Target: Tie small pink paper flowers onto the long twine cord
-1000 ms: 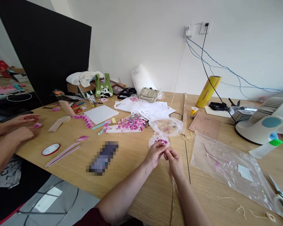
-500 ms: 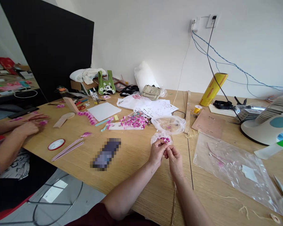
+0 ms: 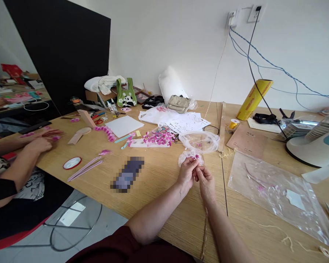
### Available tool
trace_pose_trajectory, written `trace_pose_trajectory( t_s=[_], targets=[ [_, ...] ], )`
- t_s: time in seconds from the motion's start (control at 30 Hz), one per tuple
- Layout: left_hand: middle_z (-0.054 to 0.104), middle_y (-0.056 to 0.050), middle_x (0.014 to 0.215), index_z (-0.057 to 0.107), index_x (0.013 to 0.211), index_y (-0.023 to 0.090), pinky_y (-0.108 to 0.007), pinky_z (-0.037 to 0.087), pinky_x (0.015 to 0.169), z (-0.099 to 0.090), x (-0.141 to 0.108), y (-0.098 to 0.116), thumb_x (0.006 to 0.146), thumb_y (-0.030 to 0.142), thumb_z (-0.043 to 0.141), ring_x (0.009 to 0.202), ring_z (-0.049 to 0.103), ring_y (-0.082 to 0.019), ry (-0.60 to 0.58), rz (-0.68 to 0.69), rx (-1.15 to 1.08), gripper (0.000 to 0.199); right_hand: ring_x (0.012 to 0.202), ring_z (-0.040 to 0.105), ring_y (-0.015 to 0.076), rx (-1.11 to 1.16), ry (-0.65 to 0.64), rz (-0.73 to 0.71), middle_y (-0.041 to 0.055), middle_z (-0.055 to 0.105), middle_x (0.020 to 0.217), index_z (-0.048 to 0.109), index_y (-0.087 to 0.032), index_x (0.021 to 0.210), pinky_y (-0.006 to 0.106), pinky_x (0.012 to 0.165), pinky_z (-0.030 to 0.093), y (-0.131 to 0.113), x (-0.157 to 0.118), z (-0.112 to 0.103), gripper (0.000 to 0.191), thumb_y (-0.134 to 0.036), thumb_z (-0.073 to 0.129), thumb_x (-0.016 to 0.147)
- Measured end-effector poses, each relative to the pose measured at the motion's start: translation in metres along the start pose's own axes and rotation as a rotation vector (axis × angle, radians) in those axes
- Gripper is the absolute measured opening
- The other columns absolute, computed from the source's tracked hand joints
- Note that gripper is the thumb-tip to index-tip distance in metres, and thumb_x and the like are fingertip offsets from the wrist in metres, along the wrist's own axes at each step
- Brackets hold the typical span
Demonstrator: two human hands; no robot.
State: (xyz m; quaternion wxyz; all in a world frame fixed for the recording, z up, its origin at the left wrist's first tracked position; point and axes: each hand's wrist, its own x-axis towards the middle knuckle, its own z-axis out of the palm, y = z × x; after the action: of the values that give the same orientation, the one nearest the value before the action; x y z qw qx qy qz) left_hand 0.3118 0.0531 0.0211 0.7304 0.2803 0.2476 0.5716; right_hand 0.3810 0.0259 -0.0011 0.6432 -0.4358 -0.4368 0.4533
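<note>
Two hands, one magenta flower [image 3: 196, 156]

Right of centre in the frame, above the desk [image 3: 159, 190]. Left hand [image 3: 188, 173]: grip pinched closed on the magenta flower. Right hand [image 3: 207, 182]: grip closed, thumb to fingers, touching the left; contents too small to tell. Just behind, a crinkled clear plastic bag [image 3: 182, 157]. Near frame centre, magenta blossoms [image 3: 159, 137] heaped along a white strip [image 3: 150, 145]. Toward the left edge, another person's hands [image 3: 42, 144].
</note>
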Motion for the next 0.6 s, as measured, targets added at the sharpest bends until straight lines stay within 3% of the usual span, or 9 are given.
trace_pose_trajectory(
  t_s=[0.2, 0.37, 0.47, 0.6],
  targets=[
    [0.054, 0.002, 0.061, 0.049, 0.069, 0.014, -0.019, 0.035, 0.046, -0.008, 0.008, 0.003, 0.066, 0.032, 0.069, 0.047, 0.046, -0.005, -0.026, 0.04, -0.076, 0.027, 0.048, 0.039, 0.009, -0.163, -0.033, 0.011, -0.0035, 0.05, 0.055, 0.054, -0.018, 0.067, 0.023, 0.048, 0.031, -0.003, 0.004, -0.013, 0.023, -0.039, 0.055, 0.078],
    [0.058, 0.001, 0.067, 0.056, 0.069, 0.013, -0.022, 0.04, 0.066, -0.006, 0.007, 0.004, 0.063, 0.023, 0.072, 0.063, 0.052, -0.007, -0.012, 0.106, -0.087, 0.02, 0.066, 0.051, 0.0136, -0.366, 0.06, -0.133, 0.0011, 0.06, 0.075, 0.059, -0.019, 0.087, 0.026, 0.062, 0.04, -0.011, 0.003, -0.018, 0.02, -0.035, 0.058, 0.076],
    [0.057, 0.001, 0.069, 0.057, 0.068, 0.013, -0.022, 0.038, 0.068, -0.003, 0.001, 0.002, 0.062, 0.021, 0.072, 0.067, 0.051, -0.007, -0.037, 0.11, -0.041, 0.018, 0.071, 0.054, 0.0147, -0.301, 0.057, -0.145, 0.0021, 0.062, 0.081, 0.06, -0.02, 0.091, 0.028, 0.067, 0.042, -0.01, 0.002, -0.015, 0.021, -0.032, 0.061, 0.073],
    [0.052, 0.002, 0.064, 0.057, 0.066, 0.013, -0.02, 0.035, 0.062, -0.002, -0.003, 0.0, 0.061, 0.022, 0.073, 0.063, 0.047, -0.006, -0.038, 0.107, 0.001, 0.02, 0.068, 0.052, 0.0135, -0.14, 0.089, -0.116, -0.001, 0.06, 0.071, 0.061, -0.02, 0.077, 0.027, 0.068, 0.041, -0.006, 0.002, -0.012, 0.011, -0.03, 0.062, 0.072]
  ],
)
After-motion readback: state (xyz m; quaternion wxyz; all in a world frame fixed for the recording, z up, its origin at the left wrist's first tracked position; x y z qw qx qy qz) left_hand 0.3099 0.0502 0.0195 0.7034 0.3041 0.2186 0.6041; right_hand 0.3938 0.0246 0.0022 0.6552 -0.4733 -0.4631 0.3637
